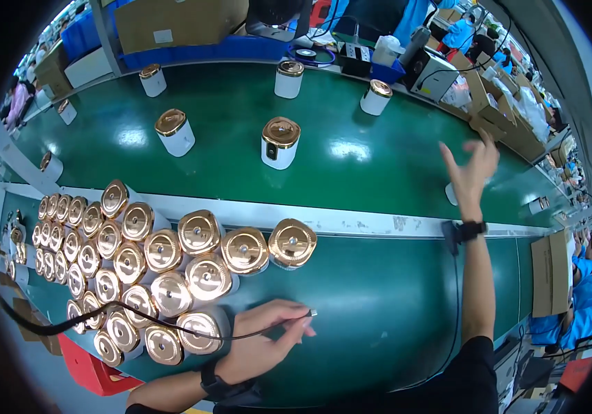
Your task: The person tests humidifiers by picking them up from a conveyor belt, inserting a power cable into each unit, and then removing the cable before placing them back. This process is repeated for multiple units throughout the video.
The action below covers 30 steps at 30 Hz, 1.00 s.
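Note:
My left hand (265, 338) pinches a thin black cable (202, 336) just behind its small metal plug (312, 313), which points right over the green table. Beside this hand stands a dense group of white cylinders with shiny copper-gold tops (199, 231); one gold-topped cylinder (292, 243) is at the group's right end. My right hand (474, 169) is stretched out over the green belt, fingers spread and holding nothing. Just left of its wrist is a white cylinder (452, 194), partly hidden by the hand. Both wrists wear dark bands, and a cable hangs from the right one.
More gold-topped cylinders (281, 141) stand spaced along the green belt (220, 165). A pale rail (379, 219) divides the belt from the near table (372, 345). Cardboard boxes (551, 272) and a red stool (92, 366) flank the table. People in blue work at the right.

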Tool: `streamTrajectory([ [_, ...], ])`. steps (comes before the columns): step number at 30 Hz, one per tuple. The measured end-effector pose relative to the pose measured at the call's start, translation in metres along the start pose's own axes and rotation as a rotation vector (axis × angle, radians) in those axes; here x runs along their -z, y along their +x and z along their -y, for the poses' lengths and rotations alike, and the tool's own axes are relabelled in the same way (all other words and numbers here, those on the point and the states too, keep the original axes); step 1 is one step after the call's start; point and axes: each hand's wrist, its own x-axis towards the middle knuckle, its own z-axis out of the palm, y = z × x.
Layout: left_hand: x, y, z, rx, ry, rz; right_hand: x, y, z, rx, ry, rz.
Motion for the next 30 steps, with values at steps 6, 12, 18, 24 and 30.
streamTrajectory([
  [6,0.001,0.001,-0.001,0.031,-0.009,0.044,-0.164,0.047,0.079,-0.785,1.324,0.374],
  [12,0.004,0.003,0.002,-0.069,-0.014,-0.011,-0.084,0.021,0.097,-0.888,1.885,0.594],
  [18,-0.002,-0.006,-0.005,-0.142,-0.019,-0.089,0.112,-0.066,0.164,-0.892,2.397,1.032],
  [24,-0.006,-0.004,-0.007,-0.19,0.011,-0.05,0.18,-0.089,0.2,-0.877,2.194,1.061],
  [30,-0.008,-0.007,-0.003,-0.222,0.153,-0.029,0.182,-0.089,0.197,-0.919,2.188,1.116],
])
